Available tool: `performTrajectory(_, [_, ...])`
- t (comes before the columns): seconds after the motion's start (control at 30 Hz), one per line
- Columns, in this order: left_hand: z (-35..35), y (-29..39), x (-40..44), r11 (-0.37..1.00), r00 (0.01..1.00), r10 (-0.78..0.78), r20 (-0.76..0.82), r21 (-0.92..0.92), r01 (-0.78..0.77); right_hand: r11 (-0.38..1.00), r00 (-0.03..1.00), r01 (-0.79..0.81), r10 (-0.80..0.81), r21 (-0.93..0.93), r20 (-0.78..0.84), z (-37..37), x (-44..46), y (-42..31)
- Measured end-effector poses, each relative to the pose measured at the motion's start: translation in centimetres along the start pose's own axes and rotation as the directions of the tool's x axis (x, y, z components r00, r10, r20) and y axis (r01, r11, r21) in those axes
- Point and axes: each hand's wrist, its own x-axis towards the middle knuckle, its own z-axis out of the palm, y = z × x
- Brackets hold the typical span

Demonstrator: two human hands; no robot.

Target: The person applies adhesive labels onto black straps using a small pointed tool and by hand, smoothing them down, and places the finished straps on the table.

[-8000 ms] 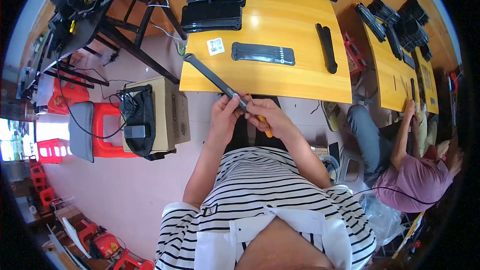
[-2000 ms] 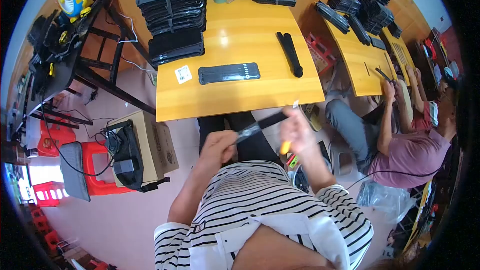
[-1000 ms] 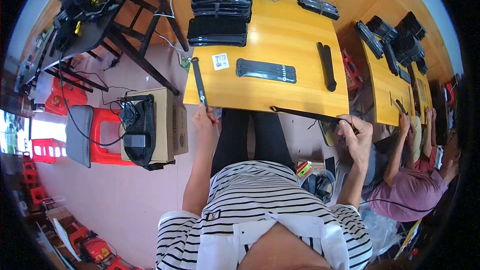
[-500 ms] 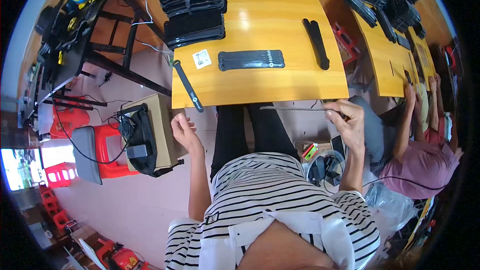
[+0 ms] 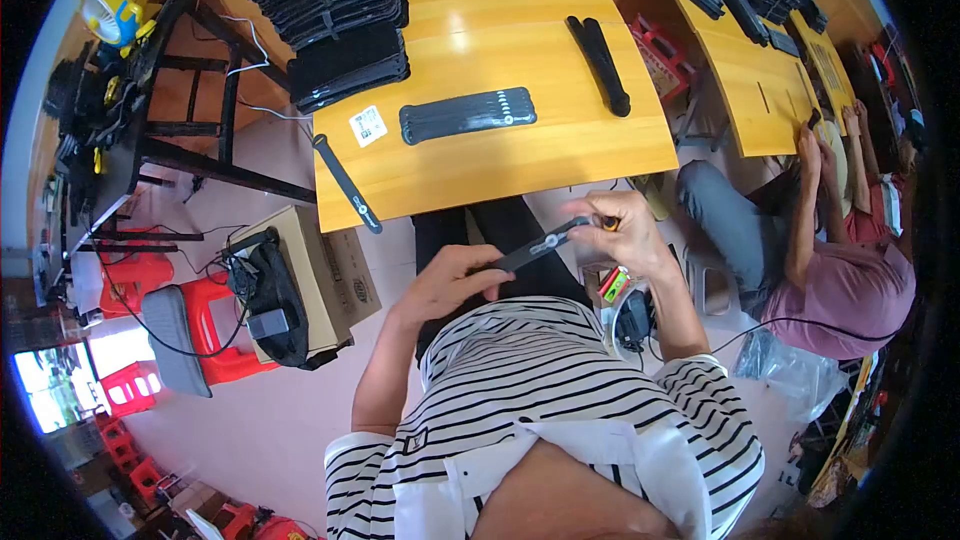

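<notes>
- Above the lap, just off the near edge of the table [image 5: 540, 160], the left hand [image 5: 455, 280] and right hand [image 5: 622, 230] share one dark strap [image 5: 540, 248], a grip that seems meant to keep it drawn out, printed face up.
- The left hand is closed on the strap's lower end; the right hand pinches the other.
- An orange thing [image 5: 610, 223] sits in the right hand's curled fingers, perhaps a tool handle, though too little shows to be sure; tucked there, it likely leaves the thumb free.
- A loose strap [image 5: 348, 185] slants across the table's near left corner, within the left hand's easy reach.
- Beside the white label [image 5: 368, 126], a strap set [image 5: 468, 117] lies flat, probably for neat counting.
- Far left, a banded stack [image 5: 325, 0] stands back, presumably leaving working room.
</notes>
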Motion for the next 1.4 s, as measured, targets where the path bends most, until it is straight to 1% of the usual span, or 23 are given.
performTrajectory(0.03, [-0.8,-0.5,-0.4,1.0,1.0,-0.006,-0.001,0.0,0.006,1.0,1.0,-0.002,0.002,0.006,0.003,-0.1,0.2,1.0])
performTrajectory(0.1, [-2.3,-1.5,-1.0,0.996,0.994,0.028,-0.108,0.086,-0.018,0.991,0.993,-0.105,0.1,-0.082,-0.062,-0.3,0.8,3.2])
performTrajectory(0.17, [-3.6,-1.6,-1.2,0.995,0.989,0.026,-0.146,0.095,-0.012,0.994,0.992,-0.11,0.108,-0.027,-0.063,-0.3,1.6,4.2])
performTrajectory(0.23, [-4.5,-1.8,-1.0,0.995,0.94,-0.084,-0.331,-0.076,0.062,0.963,0.969,-0.224,0.236,0.153,-0.069,-0.1,2.6,4.3])
performTrajectory(0.27, [-4.7,-1.8,-0.6,0.995,0.903,-0.093,-0.419,-0.073,0.069,0.958,0.967,-0.202,0.228,0.204,-0.114,0.3,3.3,4.4])
performTrajectory(0.3, [-5.0,-1.8,-0.2,0.995,0.902,-0.091,-0.422,-0.069,0.068,0.958,0.968,-0.198,0.224,0.205,-0.114,0.4,3.8,4.7])
performTrajectory(0.37, [-5.7,-1.5,0.9,0.99,0.772,-0.116,-0.625,-0.134,0.041,0.878,0.93,-0.285,0.351,0.383,-0.112,0.5,5.5,5.2])
performTrajectory(0.4, [-5.9,-1.1,1.6,0.985,0.716,-0.113,-0.689,-0.172,-0.01,0.881,0.927,-0.276,0.35,0.385,-0.137,0.7,6.4,6.3])
performTrajectory(0.43, [-6.5,-1.2,2.2,0.985,0.717,-0.114,-0.688,-0.172,-0.009,0.88,0.926,-0.276,0.351,0.386,-0.137,0.9,7.3,6.8])
performTrajectory(0.5, [-7.7,-2.1,3.5,0.978,0.666,-0.052,-0.744,-0.174,-0.118,0.873,0.902,-0.275,0.379,0.403,-0.205,1.4,8.9,7.2])
performTrajectory(0.57, [-9.0,-3.2,4.8,0.969,0.667,-0.051,-0.743,-0.197,-0.146,0.893,0.898,-0.276,0.372,0.357,-0.236,1.5,10.3,7.8])
performTrajectory(0.63, [-10.0,-3.6,5.9,0.932,0.654,-0.144,-0.743,-0.324,-0.163,0.875,0.919,-0.239,0.344,0.421,-0.193,1.6,11.4,8.7])
performTrajectory(0.67, [-10.3,-3.8,6.3,0.949,0.623,-0.123,-0.772,-0.275,-0.153,0.882,0.925,-0.225,0.327,0.414,-0.194,1.7,11.8,9.1])
performTrajectory(0.7, [-10.7,-4.1,6.6,0.948,0.628,-0.128,-0.767,-0.28,-0.149,0.88,0.921,-0.231,0.335,0.415,-0.197,1.8,12.1,9.2])
performTrajectory(0.8, [-11.4,-5.0,7.4,0.992,0.559,-0.02,-0.829,-0.085,-0.09,0.953,0.931,-0.166,0.237,0.254,-0.278,2.2,13.1,10.1])
performTrajectory(0.83, [-11.4,-5.0,7.6,0.992,0.562,-0.029,-0.826,-0.092,-0.084,0.951,0.929,-0.176,0.246,0.255,-0.276,2.3,13.3,10.3])
performTrajectory(0.9, [-11.4,-4.8,7.8,1.0,0.506,0.017,-0.862,0.007,-0.022,0.972,0.9,-0.221,0.235,0.082,-0.366,2.3,13.8,10.3])
performTrajectory(0.93, [-11.6,-5.2,8.1,1.0,0.507,0.014,-0.862,0.005,-0.02,0.971,0.9,-0.224,0.238,0.082,-0.366,2.3,14.0,10.6])
performTrajectory(1.0, [-11.8,-5.9,8.7,0.997,0.477,0.077,-0.876,0.057,-0.056,0.975,0.881,-0.216,0.219,0.056,-0.419,2.2,14.4,10.9])
performTrajectory(1.1, [-11.8,-6.2,9.0,0.996,0.448,0.089,-0.89,0.072,-0.056,0.975,0.877,-0.223,0.196,-0.01,-0.439,2.2,14.3,10.5])
performTrajectory(1.23, [-11.8,-6.2,9.0,0.995,0.442,0.096,-0.892,0.097,-0.02,0.974,0.867,-0.226,0.195,-0.013,-0.458,2.5,14.4,10.6])
performTrajectory(1.33, [-11.8,-6.0,9.1,0.999,0.44,0.042,-0.897,0.035,-0.024,0.978,0.857,-0.207,0.167,-0.03,-0.487,2.7,14.6,10.9])
performTrajectory(1.4, [-11.8,-6.3,9.3,0.996,0.402,0.086,-0.911,0.082,-0.026,0.973,0.847,-0.227,0.179,-0.036,-0.501,2.8,14.5,10.7])
